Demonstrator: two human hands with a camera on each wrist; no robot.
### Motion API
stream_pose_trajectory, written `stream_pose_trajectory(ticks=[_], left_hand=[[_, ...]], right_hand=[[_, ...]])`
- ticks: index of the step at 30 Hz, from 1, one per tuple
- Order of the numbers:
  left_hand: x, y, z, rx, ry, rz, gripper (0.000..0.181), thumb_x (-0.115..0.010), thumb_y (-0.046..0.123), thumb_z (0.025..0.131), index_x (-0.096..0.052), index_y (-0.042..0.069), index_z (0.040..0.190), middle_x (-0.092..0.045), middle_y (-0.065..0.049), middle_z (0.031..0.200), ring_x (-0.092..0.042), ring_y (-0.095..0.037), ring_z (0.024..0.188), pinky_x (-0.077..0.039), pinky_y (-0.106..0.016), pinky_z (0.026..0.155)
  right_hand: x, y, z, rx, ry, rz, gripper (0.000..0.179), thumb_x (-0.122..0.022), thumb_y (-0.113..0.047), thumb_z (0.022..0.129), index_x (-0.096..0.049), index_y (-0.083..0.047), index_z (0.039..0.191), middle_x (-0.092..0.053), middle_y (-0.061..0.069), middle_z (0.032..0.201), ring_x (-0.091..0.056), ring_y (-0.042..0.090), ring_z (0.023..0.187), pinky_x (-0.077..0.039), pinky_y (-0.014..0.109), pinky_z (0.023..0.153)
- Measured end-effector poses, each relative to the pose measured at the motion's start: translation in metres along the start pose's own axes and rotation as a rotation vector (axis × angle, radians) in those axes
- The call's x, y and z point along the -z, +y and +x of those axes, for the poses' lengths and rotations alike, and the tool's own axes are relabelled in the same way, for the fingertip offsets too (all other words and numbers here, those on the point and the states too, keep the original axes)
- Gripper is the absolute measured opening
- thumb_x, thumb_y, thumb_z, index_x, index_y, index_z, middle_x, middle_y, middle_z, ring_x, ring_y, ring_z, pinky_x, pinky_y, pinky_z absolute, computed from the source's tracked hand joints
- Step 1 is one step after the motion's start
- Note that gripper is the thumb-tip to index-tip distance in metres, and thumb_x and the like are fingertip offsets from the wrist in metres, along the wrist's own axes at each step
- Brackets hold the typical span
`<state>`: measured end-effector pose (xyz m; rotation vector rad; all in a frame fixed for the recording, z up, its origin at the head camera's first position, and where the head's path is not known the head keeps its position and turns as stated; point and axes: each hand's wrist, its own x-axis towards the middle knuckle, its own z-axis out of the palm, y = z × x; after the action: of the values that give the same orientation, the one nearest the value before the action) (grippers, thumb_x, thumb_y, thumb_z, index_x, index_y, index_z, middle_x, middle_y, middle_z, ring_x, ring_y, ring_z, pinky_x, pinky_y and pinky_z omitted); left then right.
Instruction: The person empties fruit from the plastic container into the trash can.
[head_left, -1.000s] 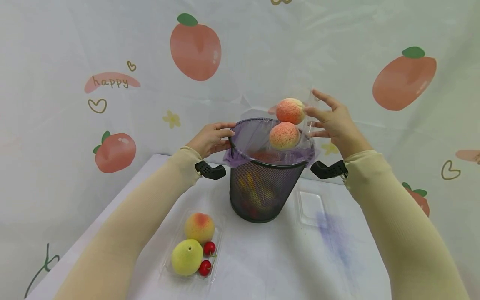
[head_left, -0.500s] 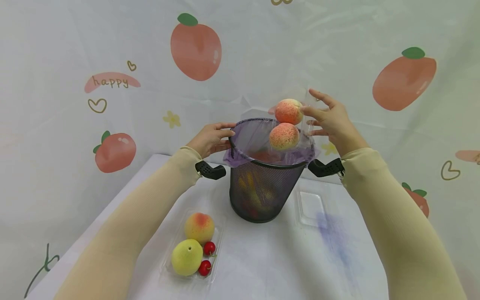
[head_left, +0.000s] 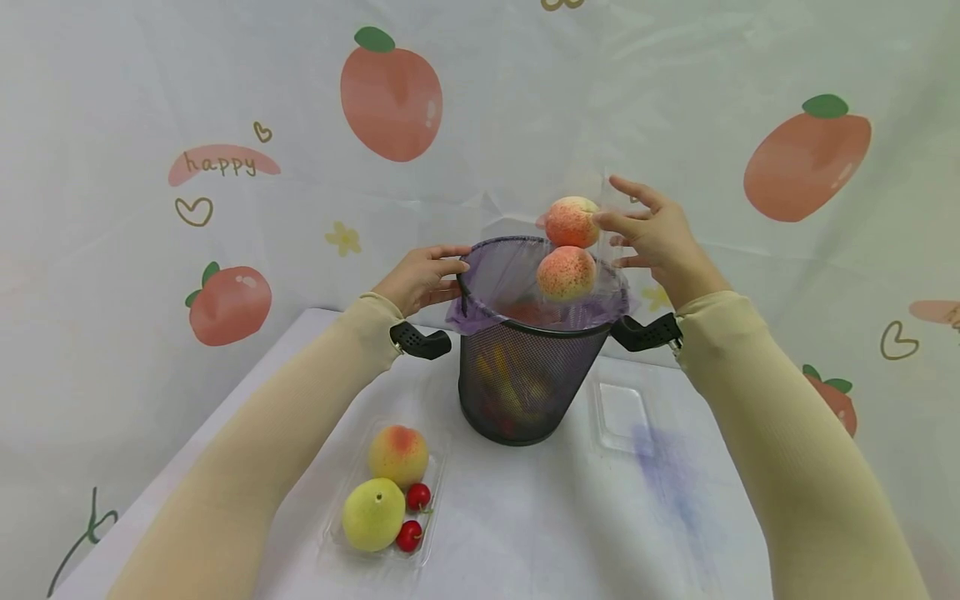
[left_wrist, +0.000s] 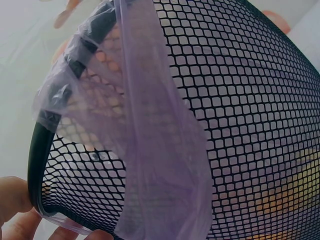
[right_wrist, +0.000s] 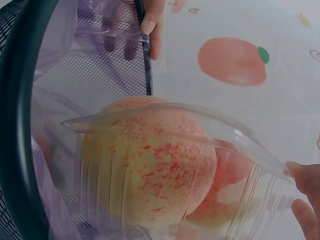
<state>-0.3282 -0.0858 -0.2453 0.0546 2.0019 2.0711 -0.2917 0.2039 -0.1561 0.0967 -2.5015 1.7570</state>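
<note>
A black mesh wastebasket (head_left: 525,383) lined with a purple plastic bag (left_wrist: 165,165) stands on the table. My left hand (head_left: 423,279) grips its rim at the left, thumb and fingers on either side of the edge. Over the right part of the opening, my right hand (head_left: 660,242) pinches the edge of a clear plastic container (right_wrist: 250,180), which is tilted toward the basket. Two peaches sit in that container, an upper peach (head_left: 572,221) and a lower peach (head_left: 566,273). Through the mesh, yellow and red things show inside the basket, their kinds unclear.
At the front left, another clear tray (head_left: 330,533) holds a peach (head_left: 399,456), a yellow-green pear-like fruit (head_left: 373,514) and two cherries (head_left: 418,497). A clear plastic tray (head_left: 624,412) lies right of the basket. Behind hangs a fruit-printed cloth (head_left: 480,100).
My right hand has shifted slightly left, carrying the container with both peaches a little farther over the basket. The left hand stays on the rim.
</note>
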Motion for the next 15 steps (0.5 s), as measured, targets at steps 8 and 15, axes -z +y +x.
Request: stream_pose_trajectory(ticks=[8, 15], left_hand=[[-0.0006, -0.0001, -0.0002, 0.005, 0.000, -0.003, 0.044, -0.058, 0.011, 0.097, -0.053, 0.019, 0.140, -0.047, -0.004, 0.137, -0.055, -0.022, 0.108, -0.048, -0.033, 0.100], [-0.0010, 0.0006, -0.0001, 0.007, 0.002, -0.007, 0.044, -0.059, 0.011, 0.096, -0.053, 0.019, 0.139, -0.048, -0.003, 0.133, -0.055, -0.019, 0.101, -0.048, -0.033, 0.099]], right_hand=[[-0.0009, 0.0000, 0.0006, 0.005, -0.003, -0.052, 0.067, -0.070, -0.026, 0.090, -0.038, -0.040, 0.147, -0.053, 0.000, 0.118, -0.051, 0.017, 0.089, -0.053, 0.027, 0.063], [-0.0013, 0.0001, 0.0002, 0.010, -0.002, -0.075, 0.067, -0.069, -0.026, 0.090, -0.037, -0.040, 0.148, -0.054, -0.001, 0.116, -0.050, 0.018, 0.091, -0.053, 0.026, 0.064]])
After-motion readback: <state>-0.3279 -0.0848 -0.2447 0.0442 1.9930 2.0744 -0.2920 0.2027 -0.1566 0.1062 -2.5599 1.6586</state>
